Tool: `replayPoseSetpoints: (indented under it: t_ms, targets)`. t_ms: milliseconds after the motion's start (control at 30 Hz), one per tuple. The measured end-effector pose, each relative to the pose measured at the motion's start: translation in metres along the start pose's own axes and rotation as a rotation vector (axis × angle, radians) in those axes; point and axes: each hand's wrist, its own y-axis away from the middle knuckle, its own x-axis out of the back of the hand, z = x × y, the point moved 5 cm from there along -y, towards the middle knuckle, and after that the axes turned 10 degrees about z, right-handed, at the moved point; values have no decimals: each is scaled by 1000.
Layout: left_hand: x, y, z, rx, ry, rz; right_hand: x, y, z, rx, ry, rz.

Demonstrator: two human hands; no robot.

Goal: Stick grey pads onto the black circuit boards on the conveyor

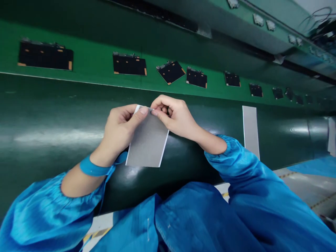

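A flat grey rectangular sheet (148, 143) with white side edges hangs tilted between my hands, over the dark green bench. My left hand (122, 126) grips its upper left corner, thumb on the face and fingers behind. At the top edge, my right hand (174, 115) pinches with thumb and forefinger near the upper right, its other fingers curled. Whether a thin film or only the sheet's edge lies in that right pinch is too small to tell. A blue band (95, 167) circles my left wrist.
Beyond the bench (52, 105), a bright green strip (91, 63) carries a row of black panels (129, 64) with small orange patches. A narrow grey strip (251, 129) lies on the bench to the right, partly behind my right sleeve (236, 161). A dark rail runs above.
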Motion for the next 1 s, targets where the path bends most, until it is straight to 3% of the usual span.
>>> replayPoseSetpoints:
  t_ms: [67, 200, 433, 567, 767, 900, 1000]
  targets:
    - [1, 0, -2, 13, 50, 0, 2, 0, 3, -12, 29, 44]
    - [2, 1, -2, -20, -58, 46, 6, -3, 0, 46, 118, 96]
    - [4, 2, -1, -78, -116, 97, -2, 6, -10, 163, 274, 140]
    - [4, 2, -2, -63, -123, 82, -2, 3, -3, 69, 181, 182]
    - [3, 3, -2, -60, -123, 51, -4, -3, -1, -2, 130, 146]
    - [2, 2, -3, -81, -118, 26, -13, 4, -8, 121, 189, 132]
    - [2, 1, -5, -79, -107, 21, -16, 2, 0, 206, 151, 96]
